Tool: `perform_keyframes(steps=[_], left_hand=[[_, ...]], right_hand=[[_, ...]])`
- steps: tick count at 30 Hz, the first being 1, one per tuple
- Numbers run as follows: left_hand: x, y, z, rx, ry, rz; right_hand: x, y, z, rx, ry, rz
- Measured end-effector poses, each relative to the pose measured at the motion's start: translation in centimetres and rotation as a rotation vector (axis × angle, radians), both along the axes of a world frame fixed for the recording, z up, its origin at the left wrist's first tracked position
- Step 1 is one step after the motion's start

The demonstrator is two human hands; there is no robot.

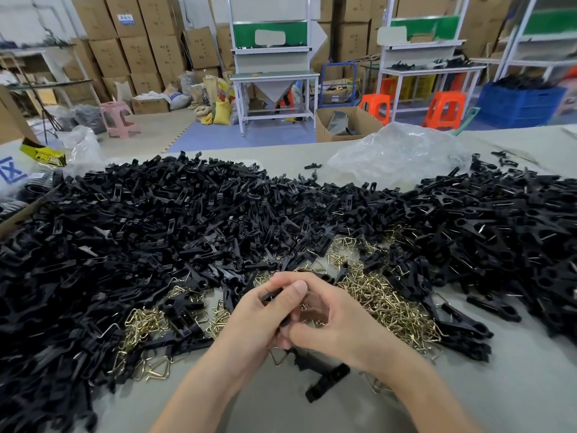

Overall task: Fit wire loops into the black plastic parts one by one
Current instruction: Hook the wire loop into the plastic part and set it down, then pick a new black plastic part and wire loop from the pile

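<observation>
My left hand [253,320] and my right hand [331,320] meet low in the middle of the table, fingers curled together round one black plastic part [273,295], of which only small bits show between the fingers. Whether a wire loop sits in it is hidden. Brass-coloured wire loops [390,304] lie in a heap just behind and to the right of my hands, with more wire loops [146,323] to the left. A huge pile of black plastic parts [187,220] spreads across the table behind them.
A loose black part [327,381] lies on the grey table [281,407] just below my hands. Another heap of black parts [499,239] fills the right side. A crumpled clear plastic bag [396,154] lies at the back. Cardboard boxes, benches and stools stand beyond.
</observation>
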State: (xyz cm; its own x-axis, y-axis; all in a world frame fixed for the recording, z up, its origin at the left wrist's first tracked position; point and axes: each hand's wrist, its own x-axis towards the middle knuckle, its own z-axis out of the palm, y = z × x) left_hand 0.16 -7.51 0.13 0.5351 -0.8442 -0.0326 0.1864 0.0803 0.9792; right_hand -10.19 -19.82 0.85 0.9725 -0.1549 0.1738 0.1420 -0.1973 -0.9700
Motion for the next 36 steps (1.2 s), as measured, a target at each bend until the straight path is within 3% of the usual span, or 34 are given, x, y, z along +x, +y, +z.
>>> perform_keyframes(steps=[7, 10, 14, 18, 20, 22, 24, 26, 29, 36], left_hand=[[-0.3, -0.3, -0.1, -0.036, -0.069, -0.047], [-0.3, -0.2, 0.0, -0.097, 0.002, -0.083], [-0.6, 0.0, -0.1, -0.123, 0.025, -0.050], [-0.8, 0.2, -0.1, -0.110, -0.017, 0.089], [-0.8, 0.6, -0.1, -0.071, -0.096, 0.203], [-0.5, 0.8, -0.4, 0.066, -0.407, 0.399], [0.2, 1.0, -1.0, 0.296, -0.891, 0.623], [0.8, 1.2, -1.7, 0.533, -1.157, 0.672], [1.7, 1.4, -2.0, 0.837, -1.180, 0.602], [3.0, 1.7, -2.2, 0.821, -1.275, 0.521]], right_hand=[[0.1, -0.4, -0.8, -0.176, -0.060, -0.124], [0.0, -0.8, -0.7, -0.104, -0.079, -0.245], [-0.4, -3.1, 1.7, 0.219, -0.193, -0.467], [-0.8, -9.8, 7.0, 0.944, -0.484, -0.553], [-1.1, -11.4, 8.5, 1.124, -0.487, -0.543], [-1.1, -10.7, 8.1, 1.070, -0.371, -0.536], [-0.7, -8.8, 6.3, 0.937, -0.258, -0.554], [-0.5, -6.7, 3.9, 0.770, -0.180, -0.603], [-0.1, -4.0, 1.0, 0.444, -0.122, -0.665], [0.6, -2.0, -1.7, -0.164, -0.055, -0.602]])
